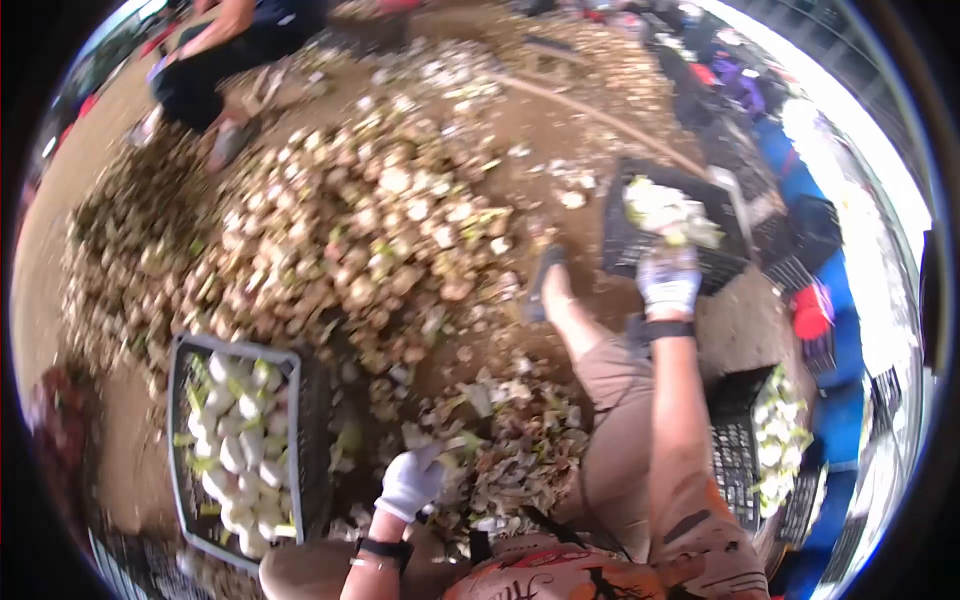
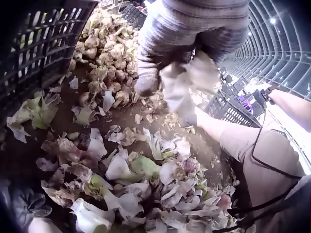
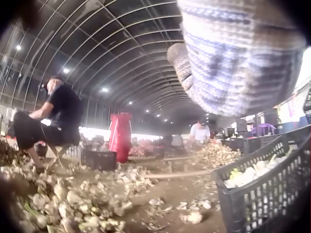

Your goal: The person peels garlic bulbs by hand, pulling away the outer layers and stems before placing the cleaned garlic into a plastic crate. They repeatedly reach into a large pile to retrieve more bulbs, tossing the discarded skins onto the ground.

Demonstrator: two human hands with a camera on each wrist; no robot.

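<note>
Gloved left hand (image 1: 410, 485) half curled, pale blurred husk (image 2: 177, 87) pinched between thumb and fingers, above scattered peelings (image 2: 131, 170), gloved right hand (image 1: 670, 283) at near edge of black crate (image 3: 231, 204) of white bulbs (image 1: 665, 210), right grip impossible to tell, brownish bulb heap (image 1: 370, 220) ahead

My left hand (image 2: 192, 31) grips a blurred whitish piece (image 2: 177, 87), upper centre of its wrist view. White bulbs (image 1: 665, 210) lie in a black crate (image 1: 618, 240), upper right of the head view.
</note>
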